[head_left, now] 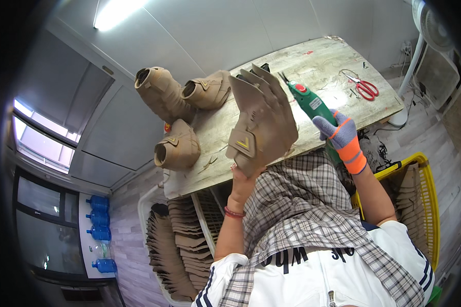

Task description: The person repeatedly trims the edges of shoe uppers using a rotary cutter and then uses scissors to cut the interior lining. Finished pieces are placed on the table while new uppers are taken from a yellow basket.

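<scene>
My bare left hand (242, 180) grips a bundle of tan shoe uppers (264, 125) from below and holds it up over the table (215, 143). A strap with a yellow V-shaped mark shows on its front. The thumb and part of the fingers show; the rest are behind the bundle. In a grey and orange glove, my right hand (344, 138) is wrapped round green electric scissors (312, 104) with a red button. Their dark blades point up and left, beside the bundle and apart from it. Red-handled scissors (364, 89) lie at the table's right.
More bundles of uppers (176, 148) stand on the table's left. Below, a white basket (147, 204) holds many stacked tan pieces; a yellow basket (435, 215) stands at my right. A fan (431, 23) and blue water jugs (98, 217) are farther off. Dark scraps (383, 153) lie on the floor.
</scene>
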`<state>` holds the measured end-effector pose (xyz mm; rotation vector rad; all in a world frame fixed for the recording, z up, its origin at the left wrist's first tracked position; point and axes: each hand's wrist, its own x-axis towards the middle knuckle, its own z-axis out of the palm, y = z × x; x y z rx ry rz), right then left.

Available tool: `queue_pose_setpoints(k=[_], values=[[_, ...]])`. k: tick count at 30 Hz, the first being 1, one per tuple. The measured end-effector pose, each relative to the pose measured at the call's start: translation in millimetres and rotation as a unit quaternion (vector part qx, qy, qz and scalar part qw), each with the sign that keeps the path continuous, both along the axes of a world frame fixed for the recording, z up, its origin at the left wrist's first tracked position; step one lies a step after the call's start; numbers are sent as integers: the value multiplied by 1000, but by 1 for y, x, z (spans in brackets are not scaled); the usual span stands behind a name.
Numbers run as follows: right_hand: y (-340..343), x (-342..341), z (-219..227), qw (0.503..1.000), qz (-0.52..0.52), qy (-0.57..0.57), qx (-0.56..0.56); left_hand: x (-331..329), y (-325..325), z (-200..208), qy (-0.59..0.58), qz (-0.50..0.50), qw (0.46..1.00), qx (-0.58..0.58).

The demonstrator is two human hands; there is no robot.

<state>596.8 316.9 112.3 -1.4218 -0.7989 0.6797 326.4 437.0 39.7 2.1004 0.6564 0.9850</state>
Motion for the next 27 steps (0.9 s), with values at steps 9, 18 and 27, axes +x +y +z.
queue_pose_setpoints(k=[9,18,27], values=[[-21,13,-40,927,-57,-369,35,-44,80,75,-434,-106,698,-560],[-16,13,-38,835,-31,-533,133,-82,106,63,-448,-145,613,-635],[-17,18,-32,813,2,-562,154,-70,109,59,-425,-151,603,-658]])
